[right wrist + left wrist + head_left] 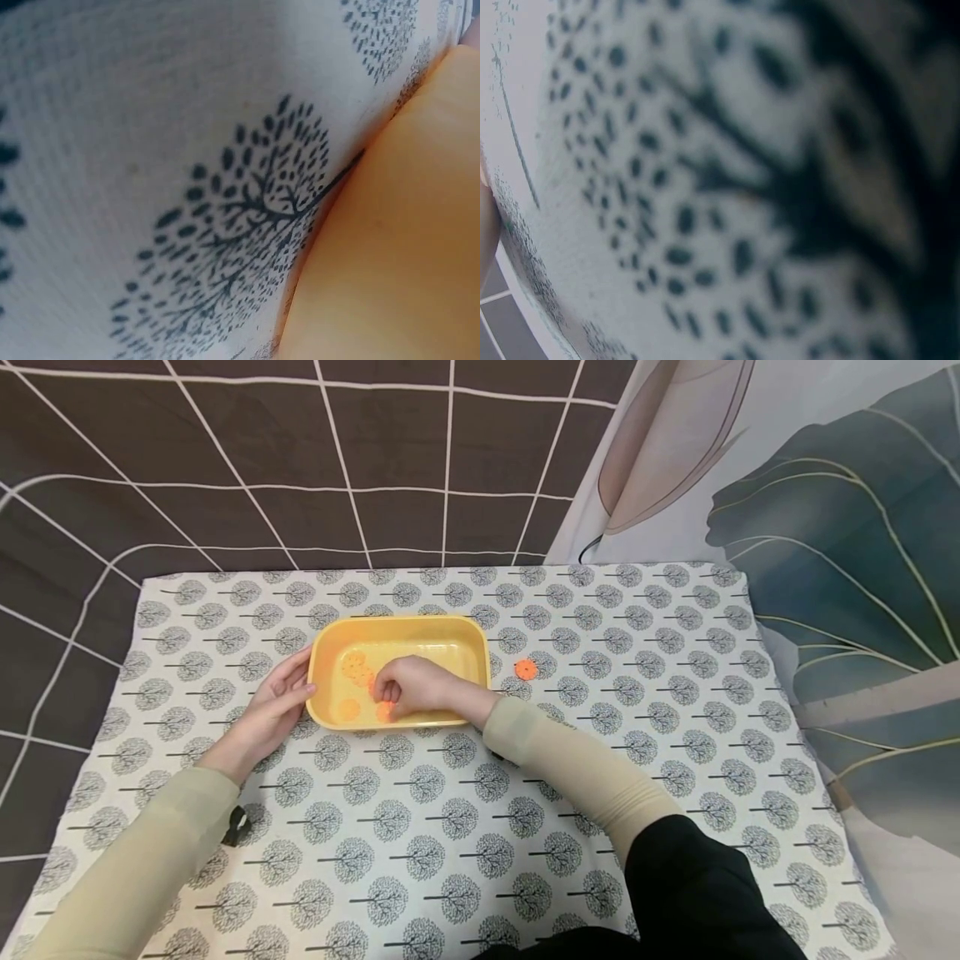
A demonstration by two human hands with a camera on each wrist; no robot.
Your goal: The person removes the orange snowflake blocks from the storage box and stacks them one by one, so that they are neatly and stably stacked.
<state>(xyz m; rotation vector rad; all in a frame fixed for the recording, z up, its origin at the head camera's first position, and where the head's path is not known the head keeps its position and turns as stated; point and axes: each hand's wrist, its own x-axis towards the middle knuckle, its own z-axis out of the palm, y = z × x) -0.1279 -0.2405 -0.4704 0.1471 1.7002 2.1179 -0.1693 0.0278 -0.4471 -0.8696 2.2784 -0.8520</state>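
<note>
A yellow rectangular tub stands on the cloth, with several orange flower-shaped discs on its floor. My left hand lies against the tub's left end, its thumb at the rim and its fairly straight fingers along the outside. Inside the tub, my right hand points down with curled fingers and pinches a bright orange disc near the front wall; the fingers partly hide it. Another orange disc lies on the cloth right of the tub. The right wrist view shows the tub's outer wall up close.
A white cloth printed with grey trees covers the table. Behind it hangs a dark fabric with white grid lines, and a leaf-patterned curtain hangs at the right. The left wrist view is mostly blurred cloth.
</note>
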